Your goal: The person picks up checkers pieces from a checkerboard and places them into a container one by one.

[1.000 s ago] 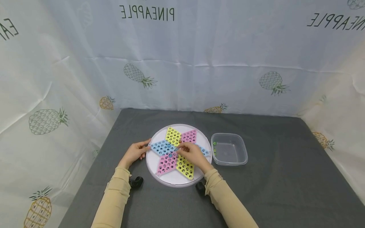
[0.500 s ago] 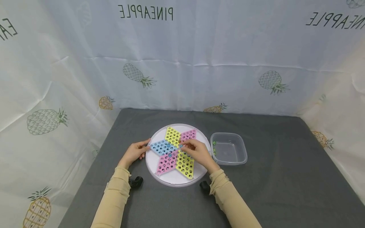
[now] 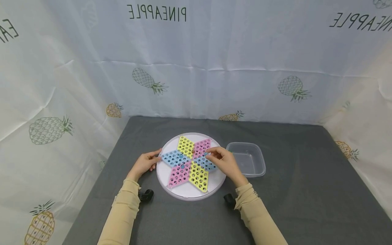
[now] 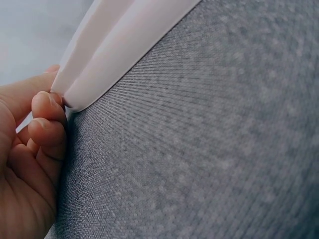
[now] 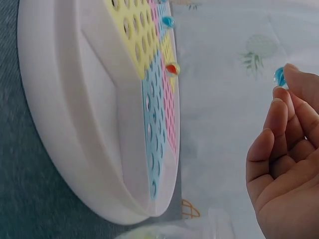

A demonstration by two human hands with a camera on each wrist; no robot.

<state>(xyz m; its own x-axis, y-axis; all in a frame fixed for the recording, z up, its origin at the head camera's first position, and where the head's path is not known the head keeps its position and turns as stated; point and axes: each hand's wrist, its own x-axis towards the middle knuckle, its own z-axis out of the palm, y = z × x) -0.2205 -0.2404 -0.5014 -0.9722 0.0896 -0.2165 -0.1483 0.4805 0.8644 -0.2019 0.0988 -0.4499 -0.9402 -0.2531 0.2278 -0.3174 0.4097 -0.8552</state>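
Note:
A round white Chinese checkers board (image 3: 187,195) with a yellow, pink and blue star lies in the head view. At its left rim my left hand (image 3: 144,165) grips the edge; the left wrist view shows the thumb above and fingers curled against the white rim (image 4: 119,55). My right hand (image 3: 227,165) pinches a blue glass marble (image 5: 280,76) between thumb and fingertips, held up above the board's right blue point, apart from the holes. Two blue marbles sit near the star's left middle, one a blue marble (image 3: 182,166) on pink. A red-and-yellow marble (image 5: 173,69) rests near the centre.
Right of the board stands a clear plastic container (image 3: 261,163), partly behind my right hand. Black wrist devices (image 3: 145,196) show beside both forearms. A dark grey cloth (image 3: 294,190) covers the table, and a pineapple-print curtain (image 3: 196,92) hangs around it.
My right hand has moved rightward from the star's centre to above its right blue point, carrying the blue marble. The left hand has stayed on the board's rim.

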